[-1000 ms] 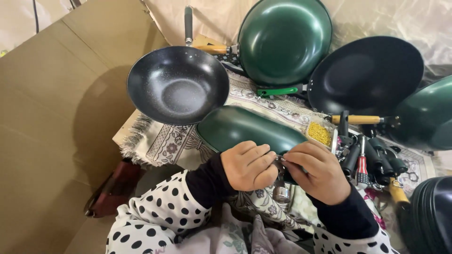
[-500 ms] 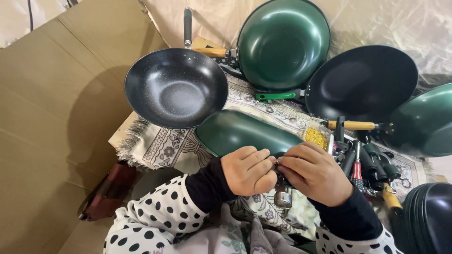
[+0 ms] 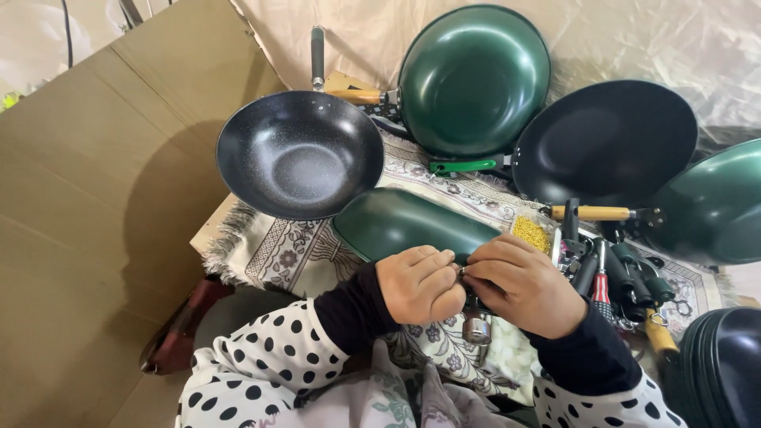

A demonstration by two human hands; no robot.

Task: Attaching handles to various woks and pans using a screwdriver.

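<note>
Left hand (image 3: 420, 284) and right hand (image 3: 519, 285) closed together on the near rim of a green pan (image 3: 408, 224), lying upside down on the patterned cloth (image 3: 277, 250). Small part between the fingertips too hidden to identify. Pans crowded behind and right; open cardboard (image 3: 95, 198) at left.

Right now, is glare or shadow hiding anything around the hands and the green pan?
Head view: sharp, evenly lit; soft sheen on the green pan at the hands, no blown-out glare. The left hand and right hand cover the small part they pinch. A broad shadow falls on the cardboard left of the black speckled wok.
</note>
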